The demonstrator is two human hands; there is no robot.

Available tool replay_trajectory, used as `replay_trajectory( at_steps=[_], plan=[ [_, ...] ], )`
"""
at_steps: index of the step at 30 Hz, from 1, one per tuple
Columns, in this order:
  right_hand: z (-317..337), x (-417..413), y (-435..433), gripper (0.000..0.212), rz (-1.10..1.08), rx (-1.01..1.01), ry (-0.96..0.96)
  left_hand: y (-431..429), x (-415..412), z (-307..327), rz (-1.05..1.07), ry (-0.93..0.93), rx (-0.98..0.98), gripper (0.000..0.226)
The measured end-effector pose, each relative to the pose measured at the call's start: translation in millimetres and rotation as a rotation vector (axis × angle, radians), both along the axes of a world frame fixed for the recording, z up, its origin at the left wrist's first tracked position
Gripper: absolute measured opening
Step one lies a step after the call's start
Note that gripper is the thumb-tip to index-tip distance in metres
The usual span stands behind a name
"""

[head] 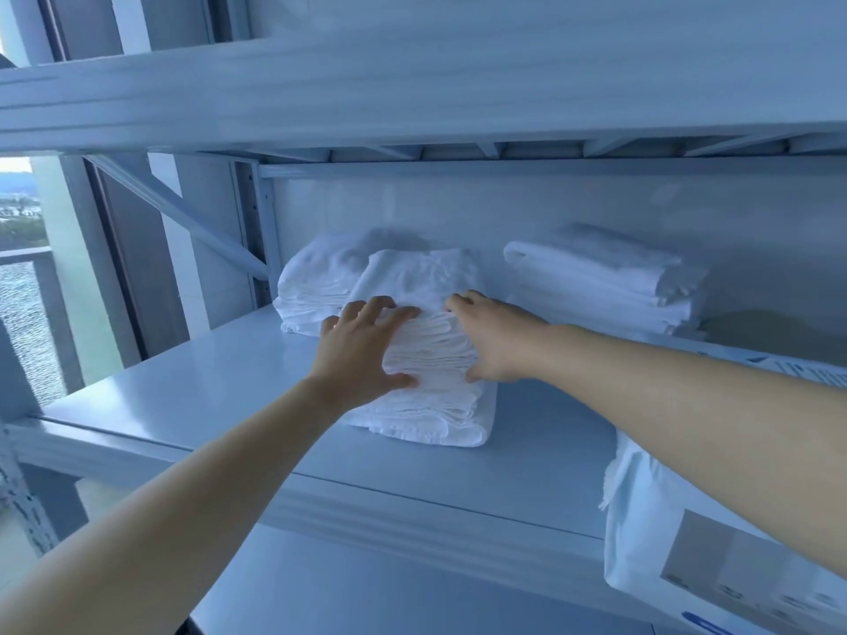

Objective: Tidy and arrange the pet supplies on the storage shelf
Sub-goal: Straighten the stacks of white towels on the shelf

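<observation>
The left hand (362,350) lies flat with fingers spread, pressing the left side of a folded white stack (426,281). The right hand (497,343) meets its right side, thumb on the front folds. Its fingers are mostly hidden, so whether it presses or grips cannot be told.

The stack sits mid-shelf (183,405), ahead of two similar piles (311,286) (605,277). The step appears to be squaring it; next it likely needs an even push back into line with them. Print on the white bag (678,538) at right is too blurred to read.
</observation>
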State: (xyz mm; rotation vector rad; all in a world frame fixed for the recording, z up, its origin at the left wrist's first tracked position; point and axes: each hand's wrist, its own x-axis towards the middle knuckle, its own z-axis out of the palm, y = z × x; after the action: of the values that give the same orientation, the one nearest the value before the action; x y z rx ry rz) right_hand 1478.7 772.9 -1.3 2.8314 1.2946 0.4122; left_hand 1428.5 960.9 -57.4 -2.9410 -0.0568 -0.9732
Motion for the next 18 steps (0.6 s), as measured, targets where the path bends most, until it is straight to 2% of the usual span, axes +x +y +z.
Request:
replay_trajectory(
  at_steps=[11,18],
  plan=[
    [-11,3,0,0.075,0.006,0.085,0.024,4,0,1,-0.051,0.004,-0.026,0.082],
    [-16,4,-2,0.076,-0.020,0.135,0.019,1,7,10,-0.013,0.051,0.063,0.083]
  ],
)
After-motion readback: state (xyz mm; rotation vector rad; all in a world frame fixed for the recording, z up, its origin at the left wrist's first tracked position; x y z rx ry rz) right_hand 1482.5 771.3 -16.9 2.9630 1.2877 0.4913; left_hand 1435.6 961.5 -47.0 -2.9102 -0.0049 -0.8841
